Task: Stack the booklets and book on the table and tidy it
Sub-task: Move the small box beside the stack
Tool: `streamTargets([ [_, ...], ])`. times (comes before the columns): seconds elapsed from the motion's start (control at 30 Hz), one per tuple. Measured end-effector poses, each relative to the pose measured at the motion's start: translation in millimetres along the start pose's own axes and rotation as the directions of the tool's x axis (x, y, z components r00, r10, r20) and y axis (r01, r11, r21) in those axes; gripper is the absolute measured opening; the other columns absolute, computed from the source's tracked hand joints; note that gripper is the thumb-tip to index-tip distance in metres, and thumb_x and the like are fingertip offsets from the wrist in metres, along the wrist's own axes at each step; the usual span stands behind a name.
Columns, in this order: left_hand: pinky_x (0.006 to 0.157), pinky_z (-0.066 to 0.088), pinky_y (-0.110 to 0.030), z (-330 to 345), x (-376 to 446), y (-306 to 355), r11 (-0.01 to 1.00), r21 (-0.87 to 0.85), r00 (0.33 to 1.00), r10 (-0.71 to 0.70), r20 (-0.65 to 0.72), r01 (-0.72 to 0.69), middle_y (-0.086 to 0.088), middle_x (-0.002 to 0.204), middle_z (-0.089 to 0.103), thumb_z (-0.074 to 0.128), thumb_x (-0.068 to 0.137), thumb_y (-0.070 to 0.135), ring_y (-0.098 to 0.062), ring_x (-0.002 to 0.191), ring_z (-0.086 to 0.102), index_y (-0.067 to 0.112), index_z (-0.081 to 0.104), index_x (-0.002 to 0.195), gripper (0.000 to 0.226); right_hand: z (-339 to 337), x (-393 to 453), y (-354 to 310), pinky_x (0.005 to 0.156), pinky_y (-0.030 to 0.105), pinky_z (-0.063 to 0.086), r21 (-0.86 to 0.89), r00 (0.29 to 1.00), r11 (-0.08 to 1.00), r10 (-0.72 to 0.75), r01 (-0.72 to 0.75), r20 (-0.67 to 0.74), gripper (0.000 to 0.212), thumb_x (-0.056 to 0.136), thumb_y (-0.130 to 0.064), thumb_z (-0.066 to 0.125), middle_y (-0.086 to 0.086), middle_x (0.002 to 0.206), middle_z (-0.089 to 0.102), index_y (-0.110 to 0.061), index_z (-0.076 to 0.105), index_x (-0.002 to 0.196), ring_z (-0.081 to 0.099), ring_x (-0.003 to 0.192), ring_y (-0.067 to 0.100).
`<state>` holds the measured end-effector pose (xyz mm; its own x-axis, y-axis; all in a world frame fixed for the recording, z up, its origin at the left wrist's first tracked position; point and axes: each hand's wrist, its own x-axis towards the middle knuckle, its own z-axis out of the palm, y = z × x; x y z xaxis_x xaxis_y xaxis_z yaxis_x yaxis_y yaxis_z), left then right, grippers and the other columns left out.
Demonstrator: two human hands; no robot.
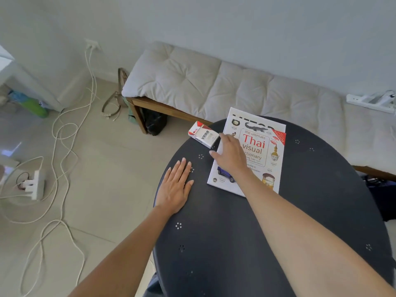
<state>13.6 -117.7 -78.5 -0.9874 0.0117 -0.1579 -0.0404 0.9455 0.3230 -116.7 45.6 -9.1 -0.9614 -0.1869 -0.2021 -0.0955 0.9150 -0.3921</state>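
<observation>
A white book titled "the ultimate Thai visual dictionary" lies on the dark round table, at its far side; another white booklet edge shows under its top. A small white-and-red box marked VESS sits at the table's far left edge, partly over it. My right hand reaches across the book's left side with fingers spread, its fingertips close to the box; I cannot tell if they touch it. Flat on the table's left part rests my left hand, palm down and holding nothing.
A wooden bench with a pale tufted cushion runs behind the table. White cables and a power strip lie on the tiled floor to the left. A black bag sits under the bench.
</observation>
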Motion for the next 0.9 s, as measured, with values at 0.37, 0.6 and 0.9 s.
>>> streamTargets([
  [0.37, 0.118, -0.007, -0.028, 2.0, -1.3, -0.4, 1.000, -0.004, 1.000, 0.007, -0.023, -0.007, 0.010, 0.157, -0.010, 0.013, 0.099, 0.046, -0.005, 0.144, -0.012, 0.027, 0.000, 0.152, 0.058, 19.1, 31.0, -14.7, 0.107, 0.039, 0.037, -0.187, 0.994, 0.977, -0.107, 0.099, -0.033, 0.070, 0.085, -0.035, 0.067, 0.011, 0.138, 0.050, -0.009, 0.036, 0.142, 0.045, 0.127, 0.028],
  [0.6, 0.119, -0.007, -0.031, -0.2, -0.3, 4.1, 1.000, 0.016, 1.000, 0.011, 0.008, -0.011, 0.005, 0.160, -0.007, 0.017, 0.100, 0.040, -0.013, 0.149, -0.005, 0.023, 0.000, 0.152, 0.057, 2.4, 21.7, -13.6, 0.099, 0.038, 0.038, -0.032, 0.987, 0.999, 0.004, -0.009, -0.160, 0.059, 0.083, -0.030, 0.067, 0.010, 0.130, 0.055, -0.010, 0.045, 0.134, 0.049, 0.120, 0.027],
  [0.9, 0.120, -0.001, -0.037, -1.5, 25.8, 26.1, 0.999, 0.036, 0.999, 0.020, 0.030, -0.021, 0.002, 0.162, 0.000, 0.014, 0.100, 0.038, -0.017, 0.150, -0.002, 0.021, 0.002, 0.152, 0.056, -32.1, -23.5, 60.5, 0.100, 0.042, 0.042, 0.198, 0.871, 0.933, 0.353, -0.301, -0.341, 0.060, 0.081, -0.036, 0.071, 0.008, 0.127, 0.058, -0.011, 0.049, 0.130, 0.052, 0.116, 0.027],
])
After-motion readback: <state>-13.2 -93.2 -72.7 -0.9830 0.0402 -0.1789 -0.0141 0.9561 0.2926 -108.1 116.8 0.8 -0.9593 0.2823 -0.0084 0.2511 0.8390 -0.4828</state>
